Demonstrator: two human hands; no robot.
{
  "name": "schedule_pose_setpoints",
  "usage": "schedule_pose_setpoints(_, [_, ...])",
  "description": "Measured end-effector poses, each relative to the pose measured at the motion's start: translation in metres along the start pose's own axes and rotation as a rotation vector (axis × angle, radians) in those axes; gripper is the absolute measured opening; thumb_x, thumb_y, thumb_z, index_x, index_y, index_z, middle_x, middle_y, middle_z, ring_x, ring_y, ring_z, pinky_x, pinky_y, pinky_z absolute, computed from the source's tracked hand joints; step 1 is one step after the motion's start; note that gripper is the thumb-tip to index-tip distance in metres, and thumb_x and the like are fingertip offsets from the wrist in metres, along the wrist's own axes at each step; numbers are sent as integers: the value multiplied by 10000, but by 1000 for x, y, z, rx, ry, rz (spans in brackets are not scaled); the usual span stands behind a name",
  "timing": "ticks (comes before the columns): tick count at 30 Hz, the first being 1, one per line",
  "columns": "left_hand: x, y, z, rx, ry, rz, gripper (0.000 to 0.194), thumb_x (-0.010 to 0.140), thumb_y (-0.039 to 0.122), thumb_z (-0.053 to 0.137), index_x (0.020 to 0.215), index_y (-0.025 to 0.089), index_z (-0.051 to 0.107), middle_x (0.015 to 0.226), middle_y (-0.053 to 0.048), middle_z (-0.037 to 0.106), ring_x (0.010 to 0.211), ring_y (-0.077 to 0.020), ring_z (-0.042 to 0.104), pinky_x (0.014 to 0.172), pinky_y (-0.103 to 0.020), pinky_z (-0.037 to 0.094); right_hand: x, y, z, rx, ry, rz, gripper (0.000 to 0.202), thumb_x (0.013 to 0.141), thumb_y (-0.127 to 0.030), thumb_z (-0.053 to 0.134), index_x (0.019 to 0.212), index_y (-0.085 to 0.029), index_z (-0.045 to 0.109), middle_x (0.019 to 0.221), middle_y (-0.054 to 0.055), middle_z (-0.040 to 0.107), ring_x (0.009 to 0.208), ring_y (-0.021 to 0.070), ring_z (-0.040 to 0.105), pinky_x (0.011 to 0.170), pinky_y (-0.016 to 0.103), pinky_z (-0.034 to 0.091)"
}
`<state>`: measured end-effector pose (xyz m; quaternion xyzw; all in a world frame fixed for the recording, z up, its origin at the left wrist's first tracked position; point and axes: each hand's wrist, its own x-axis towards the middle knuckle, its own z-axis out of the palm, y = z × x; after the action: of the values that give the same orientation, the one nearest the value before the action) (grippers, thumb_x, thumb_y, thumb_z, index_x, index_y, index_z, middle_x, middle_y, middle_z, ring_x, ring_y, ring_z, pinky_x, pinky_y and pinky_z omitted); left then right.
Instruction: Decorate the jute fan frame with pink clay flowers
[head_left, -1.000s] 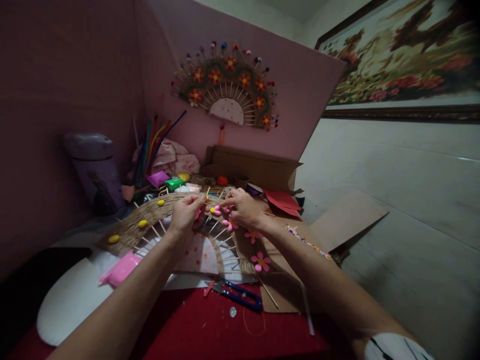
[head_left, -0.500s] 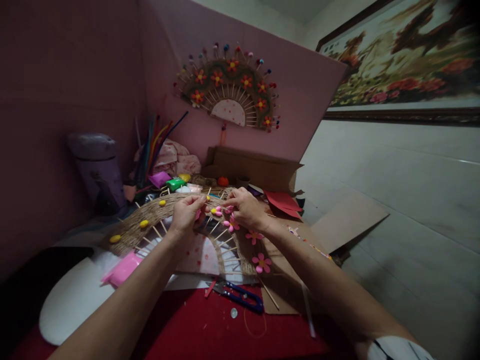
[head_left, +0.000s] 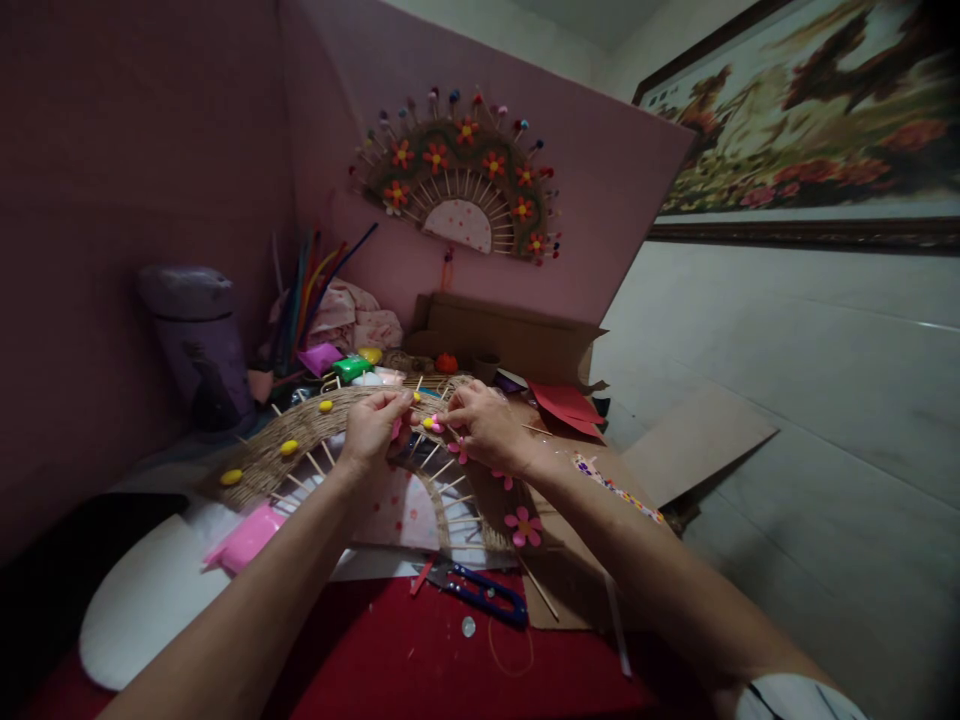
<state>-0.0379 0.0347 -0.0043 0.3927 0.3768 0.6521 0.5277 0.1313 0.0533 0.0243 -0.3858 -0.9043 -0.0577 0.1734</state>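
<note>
A half-round fan of woven twine and thin sticks (head_left: 330, 425) lies before me, with yellow clay dots (head_left: 289, 447) along its band. Down its right side run pink clay flowers (head_left: 523, 526); one yellow centre (head_left: 429, 424) has only a few petals around it. My left hand (head_left: 371, 432) is closed above the band, a bit of pink clay (head_left: 396, 428) pinched in its fingers. Just right of that partial flower, my right hand (head_left: 486, 425) has its fingertips drawn together at the petals. Whatever is between those fingertips is too small to make out.
Blue thread snips (head_left: 487, 592) lie on the red tablecloth (head_left: 375, 650) in front. A pink clay packet (head_left: 246, 537) is at left, near a purple bottle (head_left: 196, 345). Cardboard (head_left: 577, 590) and red paper (head_left: 566, 408) lie right. A finished fan (head_left: 457, 222) hangs behind.
My right hand has shifted slightly right and down, its fingers turning toward the partial flower and covering more of the lower flowers. My left hand stays in place.
</note>
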Motion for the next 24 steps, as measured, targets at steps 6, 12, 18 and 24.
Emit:
schedule_pose_setpoints(6, [-1, 2, 1, 0, 21, -19, 299, 584, 358, 747, 661, 139, 559, 483, 25, 578, 276, -39, 346, 286, -163, 127, 8, 5, -1, 95, 92, 80, 203, 777, -114, 635, 897, -231, 750, 899, 51, 646, 893, 186, 482, 766, 305, 392])
schedule_pose_setpoints(12, [0, 3, 2, 10, 26, -22, 311, 576, 368, 748, 661, 140, 555, 472, 24, 574, 265, -44, 338, 279, -165, 135, 21, 9, 1, 143, 69, 87, 63, 744, -191, 725, 795, -220, 747, 820, 38, 642, 838, 169, 495, 700, 269, 383])
schedule_pose_setpoints(18, [-1, 2, 1, 9, 24, -18, 302, 579, 357, 747, 650, 139, 551, 484, 23, 578, 266, -40, 338, 279, -164, 124, 29, 9, 4, 129, 26, 74, 37, 738, -227, 740, 754, -253, 761, 818, 33, 641, 825, 165, 496, 704, 273, 371])
schedule_pose_setpoints(24, [-1, 2, 0, -2, 19, -23, 305, 585, 364, 747, 653, 139, 552, 484, 24, 576, 272, -37, 336, 284, -162, 118, 30, 13, 8, 133, 34, 81, 63, 709, -201, 749, 755, -240, 767, 791, 23, 657, 810, 161, 509, 696, 265, 378])
